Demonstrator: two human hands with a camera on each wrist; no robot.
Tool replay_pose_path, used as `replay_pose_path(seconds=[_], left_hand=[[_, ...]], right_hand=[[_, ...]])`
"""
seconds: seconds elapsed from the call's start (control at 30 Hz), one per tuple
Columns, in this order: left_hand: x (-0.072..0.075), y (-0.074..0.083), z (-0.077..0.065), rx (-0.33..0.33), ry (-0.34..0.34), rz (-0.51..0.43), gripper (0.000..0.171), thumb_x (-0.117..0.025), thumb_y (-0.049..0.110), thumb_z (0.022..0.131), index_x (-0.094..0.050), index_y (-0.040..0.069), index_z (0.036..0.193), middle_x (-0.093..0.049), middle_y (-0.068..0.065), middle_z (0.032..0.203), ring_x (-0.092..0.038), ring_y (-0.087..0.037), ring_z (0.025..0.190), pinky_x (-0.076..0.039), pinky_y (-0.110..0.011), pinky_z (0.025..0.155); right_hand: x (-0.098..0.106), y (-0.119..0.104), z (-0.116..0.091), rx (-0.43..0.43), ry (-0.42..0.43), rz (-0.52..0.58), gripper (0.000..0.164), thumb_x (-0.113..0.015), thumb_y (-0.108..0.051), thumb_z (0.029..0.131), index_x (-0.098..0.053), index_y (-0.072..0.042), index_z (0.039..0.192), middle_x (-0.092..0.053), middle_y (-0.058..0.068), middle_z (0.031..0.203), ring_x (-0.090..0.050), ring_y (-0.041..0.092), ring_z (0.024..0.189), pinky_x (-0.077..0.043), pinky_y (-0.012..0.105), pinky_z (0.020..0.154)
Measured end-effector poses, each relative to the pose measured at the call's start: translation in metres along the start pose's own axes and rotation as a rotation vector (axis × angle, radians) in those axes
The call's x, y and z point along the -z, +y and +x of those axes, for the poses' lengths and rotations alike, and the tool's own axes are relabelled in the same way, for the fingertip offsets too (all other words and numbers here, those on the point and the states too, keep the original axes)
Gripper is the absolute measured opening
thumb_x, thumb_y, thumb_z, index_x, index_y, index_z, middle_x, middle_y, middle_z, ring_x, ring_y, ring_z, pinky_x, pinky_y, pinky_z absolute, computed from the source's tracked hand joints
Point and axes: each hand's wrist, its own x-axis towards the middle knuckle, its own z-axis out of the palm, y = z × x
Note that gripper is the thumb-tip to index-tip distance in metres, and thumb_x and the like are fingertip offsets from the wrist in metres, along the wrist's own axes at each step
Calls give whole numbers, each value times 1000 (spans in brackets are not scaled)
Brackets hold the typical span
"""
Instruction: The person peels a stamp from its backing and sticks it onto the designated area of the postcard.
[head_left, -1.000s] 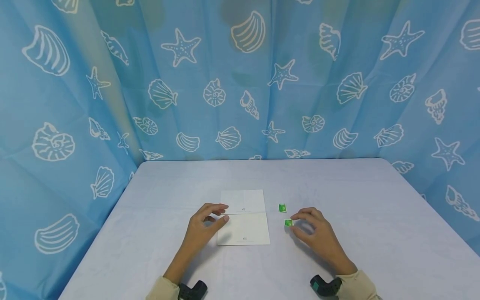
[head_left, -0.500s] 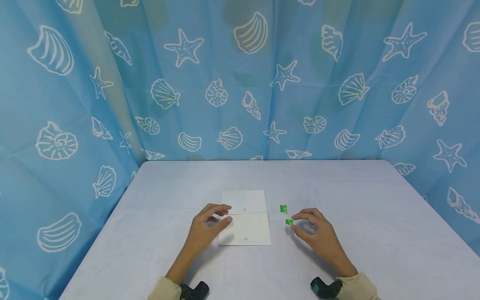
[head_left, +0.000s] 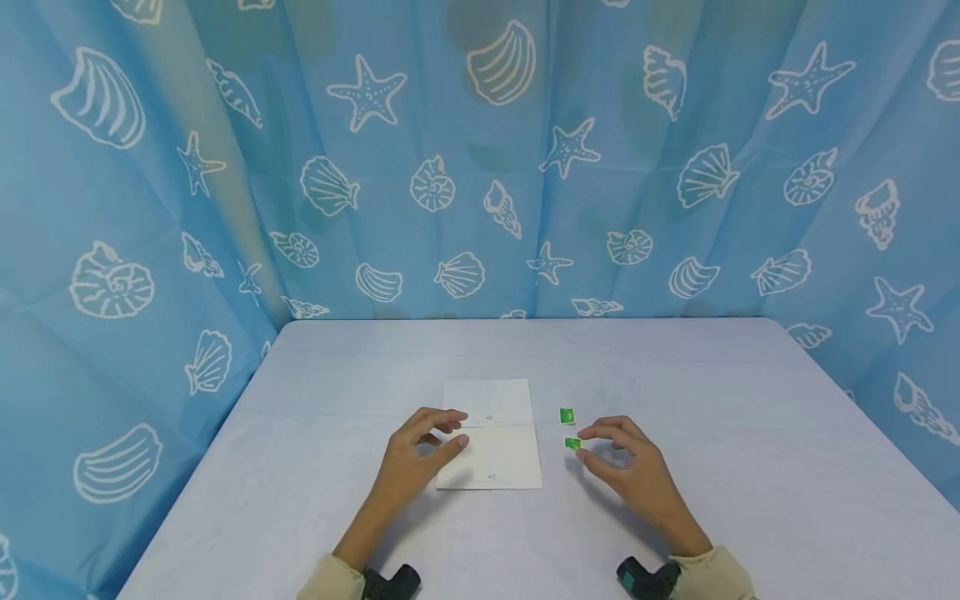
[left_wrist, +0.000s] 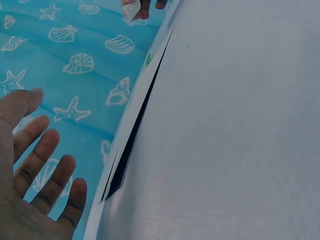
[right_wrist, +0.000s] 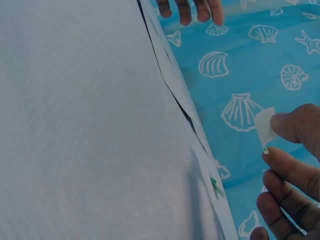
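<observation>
My right hand [head_left: 633,467] pinches a small green stamp [head_left: 572,443] between thumb and index finger, above the table. The stamp's white back [right_wrist: 265,126] shows in the right wrist view, its lower edge slightly bent. A second green stamp [head_left: 567,416] with a white border lies just beyond it. To the left is white paper [head_left: 498,454] in two halves, with a line across the middle and a small grey mark on each half. My left hand [head_left: 416,454], fingers relaxed and holding nothing, hovers over the paper's left edge.
A white cloth covers the table [head_left: 675,358]. Behind it and along the left hangs a blue curtain [head_left: 465,200] with white shells and starfish. In the left wrist view a dark gap [left_wrist: 131,145] shows under the paper's raised edge.
The right hand with the stamp has moved slightly left. The left hand has shifted slightly right over the paper. The second stamp and the paper stay in place.
</observation>
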Motion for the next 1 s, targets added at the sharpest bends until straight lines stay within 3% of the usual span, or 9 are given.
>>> replay_pose_path(seconds=[0.17, 0.6, 1.0], left_hand=[[1, -1, 1, -18, -22, 26, 33, -76, 33, 91, -71, 24, 122, -65, 7, 112, -60, -13, 104, -54, -43, 85], [-1, 3, 2, -7, -42, 44, 29, -75, 38, 91, -70, 34, 119, -65, 9, 110, -59, -12, 104, -53, -41, 86], [-8, 3, -1, -19, -46, 3, 29, -76, 31, 91, -72, 25, 119, -66, 7, 110, -60, -15, 104, -53, -45, 85]], right_hand=[[-1, -2, 2, 2, -7, 17, 25, -81, -25, 87, -74, -15, 109, -59, -6, 115, -52, 13, 113, -45, 46, 89], [-6, -9, 4, 27, -17, 56, 27, -80, -26, 88, -74, -13, 110, -59, -6, 118, -53, 13, 114, -46, 48, 88], [-7, -17, 0, -8, -10, 15, 24, -81, -22, 86, -74, -15, 109, -60, -8, 117, -54, 12, 112, -48, 44, 87]])
